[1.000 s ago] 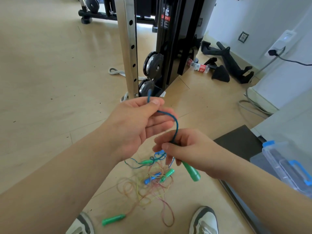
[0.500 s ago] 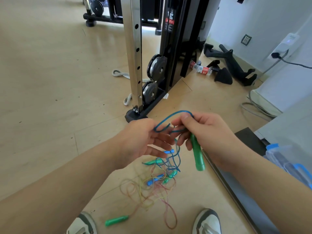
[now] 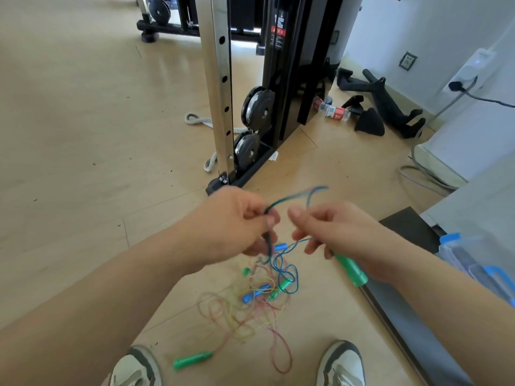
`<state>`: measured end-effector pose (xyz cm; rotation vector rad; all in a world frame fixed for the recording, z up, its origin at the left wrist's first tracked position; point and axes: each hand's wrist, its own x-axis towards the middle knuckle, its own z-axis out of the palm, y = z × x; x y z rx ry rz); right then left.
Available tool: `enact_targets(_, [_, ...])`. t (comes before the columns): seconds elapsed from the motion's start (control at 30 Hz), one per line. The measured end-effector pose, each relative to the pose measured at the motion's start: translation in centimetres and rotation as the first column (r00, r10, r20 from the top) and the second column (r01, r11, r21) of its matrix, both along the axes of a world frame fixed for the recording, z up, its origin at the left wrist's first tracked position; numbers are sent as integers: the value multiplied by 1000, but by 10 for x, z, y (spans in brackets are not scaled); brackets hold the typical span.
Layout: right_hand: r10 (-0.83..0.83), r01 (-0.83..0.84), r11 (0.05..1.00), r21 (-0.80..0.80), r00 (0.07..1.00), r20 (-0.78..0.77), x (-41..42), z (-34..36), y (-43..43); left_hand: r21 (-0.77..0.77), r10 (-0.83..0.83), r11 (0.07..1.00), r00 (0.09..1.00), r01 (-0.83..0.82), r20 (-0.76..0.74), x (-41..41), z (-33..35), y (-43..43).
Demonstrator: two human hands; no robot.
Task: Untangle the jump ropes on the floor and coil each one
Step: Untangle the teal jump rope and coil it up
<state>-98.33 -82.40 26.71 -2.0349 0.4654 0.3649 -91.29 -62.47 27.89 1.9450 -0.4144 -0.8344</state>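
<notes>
A thin blue jump rope (image 3: 287, 270) hangs from both my hands above the floor. My left hand (image 3: 237, 221) pinches a strand of it, which arcs blurred over to my right hand (image 3: 334, 232). My right hand grips the rope's green handle (image 3: 351, 270), whose end sticks out below the fingers. Under the hands lies a tangled pile (image 3: 245, 310) of thin red, yellow and blue cords with small blue and green handles. One more green handle (image 3: 192, 359) lies on the floor near my left shoe.
My two shoes (image 3: 341, 363) stand at the bottom edge. A gym machine frame (image 3: 220, 87) with pulleys rises ahead, grey rope at its foot. A dark mat (image 3: 412, 310) and a clear bin with a blue lid (image 3: 479, 263) lie at the right. Black attachments and a bottle (image 3: 334, 111) sit by the wall.
My hands have drawn apart, stretching a loop of blue rope between them. My left hand went from spread fingers to a pinch on the strand. The camera view tilted down a little.
</notes>
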Motion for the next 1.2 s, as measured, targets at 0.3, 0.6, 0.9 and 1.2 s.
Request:
enact_targets(0.3, [338,-339,878,337,939,64,-1,0,8,-393,402,783,874,-483,-273,9,13,-8])
enact_targets(0.6, [-54,-44,913,407,972,228,8,5,17,-100,167,970,907,-222,-386,18,-7,2])
enact_targets(0.9, [-407,281,805,523,903,141,17,7,4,-27,-317,948,942,316,-111,-15,-14,4])
enact_targets(1.2, [-115,103,986,128,990,86,1,5,-7,394,-289,896,943,206,164,1,-24,7])
